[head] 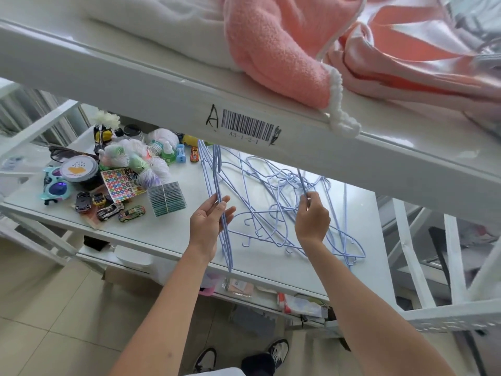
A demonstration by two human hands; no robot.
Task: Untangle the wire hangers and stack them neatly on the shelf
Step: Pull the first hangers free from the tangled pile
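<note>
My left hand (pixel 208 221) gripped a bunch of freed hangers (pixel 217 185) upright over the shelf (pixel 173 240); my right hand (pixel 311 218) pinched one wire in the tangle (pixel 273 204) lying there. Best lifted slowly, I judged, easing hooks clear, never yanking.

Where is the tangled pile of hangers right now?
In the head view, the tangled hangers lie on the right half of the middle shelf, between the left hand holding a sorted bunch and the right hand pinching one wire.

Bare forearms, dark trousers (pixel 257 363), black-and-white sneakers (pixel 279 351).
</note>
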